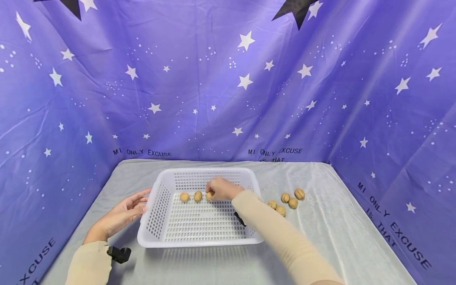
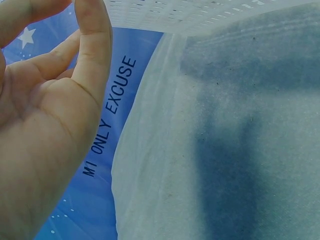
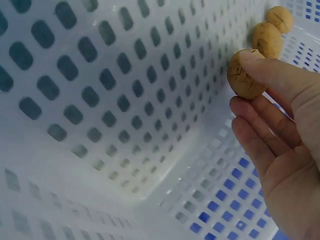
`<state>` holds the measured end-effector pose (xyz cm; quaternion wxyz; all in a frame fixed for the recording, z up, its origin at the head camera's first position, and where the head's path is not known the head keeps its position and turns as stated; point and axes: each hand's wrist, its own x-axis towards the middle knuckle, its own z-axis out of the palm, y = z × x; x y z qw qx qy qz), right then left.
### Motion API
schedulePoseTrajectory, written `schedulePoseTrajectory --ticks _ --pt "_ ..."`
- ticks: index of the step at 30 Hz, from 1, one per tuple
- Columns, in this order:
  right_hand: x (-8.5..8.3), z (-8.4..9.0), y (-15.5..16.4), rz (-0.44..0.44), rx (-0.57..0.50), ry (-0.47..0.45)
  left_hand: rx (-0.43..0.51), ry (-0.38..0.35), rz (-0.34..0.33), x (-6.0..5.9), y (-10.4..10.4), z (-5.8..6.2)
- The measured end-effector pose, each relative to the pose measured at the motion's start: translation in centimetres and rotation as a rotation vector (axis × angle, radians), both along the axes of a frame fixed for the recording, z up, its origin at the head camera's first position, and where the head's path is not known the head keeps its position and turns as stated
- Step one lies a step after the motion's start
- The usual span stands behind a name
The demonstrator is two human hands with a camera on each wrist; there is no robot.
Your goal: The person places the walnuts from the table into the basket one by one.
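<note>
Pinching walnut (image 3: 246, 75) inside basket (image 1: 153, 206) — right hand (image 1: 221, 189); left hand (image 1: 122, 213) relaxed, fingers straight, beside basket wall.

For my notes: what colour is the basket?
White, with a perforated grid of holes; the basket shows best in the head view.

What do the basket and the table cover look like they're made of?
The basket looks like white moulded plastic, smooth and slightly glossy, with regular punched slots in its walls and floor. The table cover looks like grey cloth with a faint sheen, wrinkled and softly creased; the left wrist view shows a fine fuzzy grain, perhaps velvet-like.
</note>
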<state>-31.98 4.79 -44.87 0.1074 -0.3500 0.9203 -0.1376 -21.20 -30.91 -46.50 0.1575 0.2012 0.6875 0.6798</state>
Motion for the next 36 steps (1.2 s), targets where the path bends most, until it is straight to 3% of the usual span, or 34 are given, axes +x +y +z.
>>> schedulePoseTrajectory --ticks 6,13,25,36 --pt "-0.2 -0.5 0.3 -0.012 -0.026 0.005 -0.008 -0.001 0.007 -0.1 0.0 0.0" --pt "0.1 0.1 0.6 -0.06 -0.018 -0.055 -0.005 0.006 0.0 0.0 0.1 0.1" --pt "0.0 4.6 2.2 -0.042 -0.084 -0.084 0.016 0.01 -0.018 0.1 0.0 0.0" --pt "0.4 7.7 6.4 -0.006 -0.101 0.026 0.02 0.007 -0.021 0.1 0.0 0.0"
